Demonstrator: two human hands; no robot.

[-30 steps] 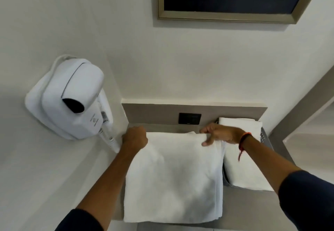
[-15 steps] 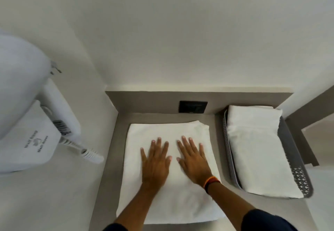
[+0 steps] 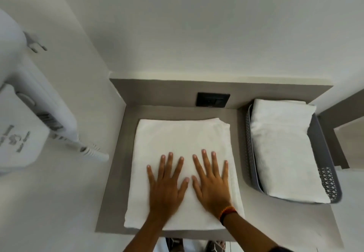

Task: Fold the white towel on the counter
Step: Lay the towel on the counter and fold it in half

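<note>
The folded white terry towel point(image 3: 183, 153) lies flat in the middle of the frame on the grey stone table point(image 3: 118, 173), its long axis running from the lower edge of the picture up toward the back wall, its far short edge slightly uneven at the upper right corner. A bare strip of table shows on its left along the white side wall, a wider band behind it below the black wall socket point(image 3: 213, 99), and a narrow gap on its right before the grey perforated plastic basket point(image 3: 331, 182). That basket holds a second folded white towel point(image 3: 283, 149) and sits just beside the first towel, not touching it. The left hand point(image 3: 165, 186) and the right hand point(image 3: 213, 182) rest palm-down side by side on the near half of the towel, fingers point(image 3: 205, 161) spread flat and gripping nothing. A red and orange thread band point(image 3: 226, 211) circles the right wrist. The white wall-mounted hair dryer point(image 3: 23, 123) at the left edge is cut off by the frame, its printed lettering blurred. The towel's near edge is partly hidden by the forearms.
</note>
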